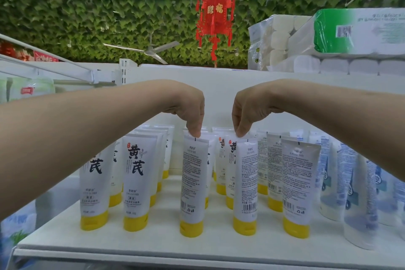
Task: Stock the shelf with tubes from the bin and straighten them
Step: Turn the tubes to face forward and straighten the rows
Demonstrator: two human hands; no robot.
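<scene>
tubes (135, 177) line shelf (153, 245) front edge, stocked; three face backward, unstraightened | left hand (188, 112) fingers (194, 131) pinch one top | right hand (247, 112) another

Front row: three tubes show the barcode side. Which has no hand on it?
The rightmost yellow-capped tube, next to the blue tubes. The left hand pinches the top of the first barcode tube, the right hand the second barcode tube.

Bare strip of shelf (131, 245) open along the front edge. Open lane between yellow-capped tubes (135, 182) left of centre. Blue-white tubes (359, 204) crowding the right.
</scene>
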